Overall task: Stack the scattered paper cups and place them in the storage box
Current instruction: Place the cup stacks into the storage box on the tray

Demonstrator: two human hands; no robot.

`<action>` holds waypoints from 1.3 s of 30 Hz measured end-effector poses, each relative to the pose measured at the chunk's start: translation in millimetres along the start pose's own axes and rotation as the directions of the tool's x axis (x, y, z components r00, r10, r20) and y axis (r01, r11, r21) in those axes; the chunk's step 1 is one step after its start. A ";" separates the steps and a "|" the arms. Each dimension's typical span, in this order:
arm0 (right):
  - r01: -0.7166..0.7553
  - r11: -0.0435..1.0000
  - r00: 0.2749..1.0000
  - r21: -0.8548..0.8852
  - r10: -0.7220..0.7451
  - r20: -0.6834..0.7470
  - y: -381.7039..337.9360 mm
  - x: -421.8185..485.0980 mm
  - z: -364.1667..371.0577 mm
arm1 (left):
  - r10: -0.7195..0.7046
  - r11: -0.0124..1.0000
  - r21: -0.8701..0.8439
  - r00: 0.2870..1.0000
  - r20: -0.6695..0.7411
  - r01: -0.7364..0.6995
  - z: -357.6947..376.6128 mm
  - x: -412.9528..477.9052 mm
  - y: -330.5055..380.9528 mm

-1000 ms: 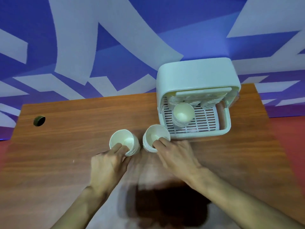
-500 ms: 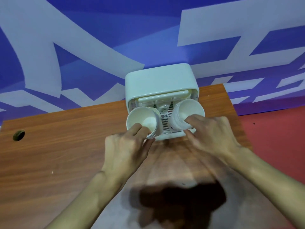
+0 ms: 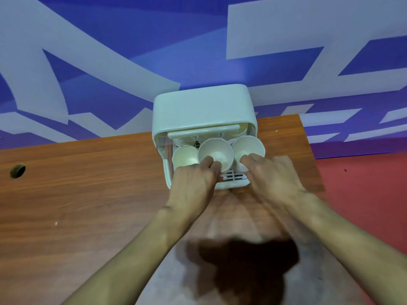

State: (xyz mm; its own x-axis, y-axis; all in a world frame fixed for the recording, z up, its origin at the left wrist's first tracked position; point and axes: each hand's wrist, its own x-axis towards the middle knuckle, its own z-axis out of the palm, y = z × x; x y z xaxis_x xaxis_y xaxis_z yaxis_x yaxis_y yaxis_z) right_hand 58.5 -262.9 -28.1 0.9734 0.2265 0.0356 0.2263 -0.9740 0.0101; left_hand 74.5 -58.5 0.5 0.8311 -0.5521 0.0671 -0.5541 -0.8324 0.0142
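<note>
Judging by the rim pinches, I read left hand [image 3: 193,183] holding middle cup stack [image 3: 217,150], right hand [image 3: 273,175] holding right cup stack [image 3: 250,146], both inside storage box [image 3: 202,111] beside third stack [image 3: 185,156], filling the front row.

Inside the storage box [image 3: 202,111], left hand [image 3: 193,183] grips middle stack [image 3: 215,151], right hand [image 3: 273,175] grips right stack [image 3: 248,147].

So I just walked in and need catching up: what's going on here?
A person is loading stacks of paper cups into the storage box on the table. The left hand grips the middle stack, the right hand the right stack, both over the box's tray. A third stack stands in the box at the left.
</note>
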 end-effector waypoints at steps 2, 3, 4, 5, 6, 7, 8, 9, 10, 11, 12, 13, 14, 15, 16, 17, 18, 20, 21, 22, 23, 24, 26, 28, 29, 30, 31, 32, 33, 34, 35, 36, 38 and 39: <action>-0.009 1.000 0.999 -0.013 0.009 0.050 -0.9 5.7 8.3 | -0.017 1.000 -0.004 0.999 0.046 0.017 10.0 -0.3 -1.6; -0.014 1.000 0.997 -0.019 0.016 0.074 -1.6 7.6 12.6 | -0.023 1.000 -0.013 0.998 0.066 0.024 14.0 -0.1 -1.8; -0.019 0.999 0.995 -0.029 0.022 0.096 -2.4 9.4 16.4 | -0.027 0.999 -0.021 0.997 0.077 0.028 17.6 0.8 -1.7; -0.022 0.999 0.994 -0.038 0.027 0.110 -2.8 10.5 19.7 | -0.030 0.999 -0.026 0.996 0.084 0.033 21.2 2.6 -1.2; -0.021 0.999 0.993 -0.039 0.025 0.119 -2.8 11.5 23.4 | -0.038 0.999 -0.035 0.995 0.095 0.041 24.8 5.0 -0.4; -0.021 0.999 0.991 -0.037 0.025 0.128 -2.3 12.2 26.6 | -0.049 0.998 -0.043 0.993 0.105 0.054 28.1 7.6 0.6; -0.026 0.999 0.991 -0.035 0.031 0.132 -1.3 13.0 29.7 | -0.062 0.997 -0.042 0.992 0.114 0.067 32.2 10.2 1.5; -0.038 0.999 0.990 -0.036 0.042 0.131 -0.3 13.6 32.2 | -0.078 0.996 -0.031 0.989 0.122 0.082 35.5 12.6 2.5; -0.050 0.998 0.990 -0.037 0.055 0.134 0.2 14.4 33.8 | -0.099 0.994 -0.021 0.987 0.125 0.103 38.2 15.6 3.4; -0.061 0.997 0.988 -0.040 0.066 0.139 0.2 15.5 34.2 | -0.126 0.992 -0.014 0.985 0.121 0.128 40.9 18.4 4.5; -0.065 0.997 0.987 -0.041 0.070 0.145 0.1 16.8 35.1 | -0.150 0.988 -0.015 0.981 0.124 0.153 43.5 20.9 5.5; -0.061 0.997 0.985 -0.040 0.067 0.160 -0.5 18.1 36.6 | -0.166 0.985 -0.022 0.977 0.133 0.170 46.0 23.0 6.7; -0.055 0.998 0.983 -0.040 0.061 0.174 -1.2 18.9 38.8 | -0.178 0.983 -0.025 0.972 0.151 0.184 49.9 24.4 7.3; -0.054 0.998 0.981 -0.041 0.061 0.184 -2.0 19.6 40.9 | -0.186 0.981 -0.016 0.968 0.171 0.191 54.3 24.9 7.4; -0.059 0.997 0.979 -0.047 0.067 0.191 -2.7 20.2 41.8 | -0.193 0.980 -0.001 0.961 0.199 0.197 57.9 24.8 7.5; -0.072 0.996 0.975 -0.055 0.081 0.205 -4.0 20.7 41.4 | -0.205 0.978 0.018 0.950 0.236 0.206 60.6 24.0 7.1; -0.081 0.995 0.973 -0.065 0.093 0.210 -5.4 21.4 41.6 | -0.222 0.975 0.034 0.941 0.256 0.220 63.3 23.9 6.5; -0.086 0.993 0.969 -0.079 0.102 0.224 -7.9 22.0 42.3 | -0.230 0.973 0.025 0.949 0.217 0.230 69.2 25.0 4.3; -0.084 0.993 0.968 -0.083 0.101 0.228 -8.5 22.6 42.4 | -0.225 0.974 0.009 0.957 0.186 0.227 71.5 24.5 3.1; -0.085 0.993 0.968 -0.084 0.102 0.230 -8.7 23.1 42.5 | -0.219 0.975 -0.009 0.962 0.160 0.224 69.8 23.4 2.6; -0.088 0.992 0.967 -0.087 0.106 0.233 -8.7 23.4 42.8 | -0.200 0.978 -0.034 0.971 0.130 0.206 65.3 21.0 2.6; -0.093 0.992 0.966 -0.089 0.111 0.232 -8.8 23.2 43.7 | -0.165 0.983 -0.066 0.983 0.083 0.170 60.2 16.5 2.3; -0.104 0.991 0.969 -0.081 0.119 0.217 -8.9 23.2 45.5 | -0.132 0.983 -0.133 0.990 -0.048 0.125 47.0 2.1 -2.3; -0.108 0.992 0.971 -0.058 0.118 0.206 -9.2 22.3 47.7 | -0.214 0.970 -0.141 0.970 -0.115 0.198 33.6 -14.5 -13.6; -0.109 0.993 0.973 -0.046 0.116 0.202 -9.4 22.3 48.4 | -0.263 0.960 -0.127 0.958 -0.119 0.248 32.8 -21.3 -22.3; -0.107 0.993 0.974 -0.040 0.113 0.197 -9.7 22.7 48.8 | -0.301 0.951 -0.107 0.948 -0.100 0.290 36.0 -25.9 -31.8; -0.106 0.994 0.975 -0.038 0.111 0.191 -9.9 23.5 49.2 | -0.314 0.947 -0.086 0.947 -0.061 0.308 41.6 -28.6 -40.9; -0.106 0.994 0.977 -0.039 0.112 0.183 -10.2 24.4 49.1 | -0.302 0.951 -0.074 0.953 -0.012 0.300 48.3 -29.6 -48.3; -0.108 0.993 0.979 -0.043 0.114 0.172 -10.5 25.7 48.7 | -0.279 0.957 -0.077 0.960 0.025 0.280 54.8 -29.6 -53.7; -0.112 0.992 0.980 -0.051 0.118 0.158 -10.9 27.1 47.9 | -0.264 0.960 -0.081 0.964 0.045 0.267 58.8 -28.5 -57.2; -0.115 0.992 0.981 -0.056 0.122 0.149 -11.5 28.4 47.1 | -0.257 0.963 -0.077 0.965 0.044 0.260 61.2 -26.3 -59.6; -0.117 0.992 0.982 -0.049 0.123 0.145 -12.2 29.4 46.4 | -0.252 0.965 -0.068 0.967 0.034 0.254 62.0 -23.9 -61.2; -0.116 0.993 0.983 -0.019 0.118 0.141 -14.1 30.3 44.7 | -0.244 0.969 -0.047 0.970 0.011 0.244 62.9 -23.1 -62.6; -0.119 0.993 0.983 -0.011 0.119 0.141 -14.4 30.1 44.0 | -0.244 0.968 -0.050 0.970 0.006 0.244 62.9 -23.5 -62.4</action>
State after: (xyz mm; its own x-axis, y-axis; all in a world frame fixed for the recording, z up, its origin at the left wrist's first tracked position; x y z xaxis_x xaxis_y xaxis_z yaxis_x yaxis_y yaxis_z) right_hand 86.2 -242.1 -71.2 0.9888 0.1064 -0.1047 0.1088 -0.9939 0.0173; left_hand 92.6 3.4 -64.7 0.9414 -0.3325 0.0560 -0.3362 -0.9384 0.0800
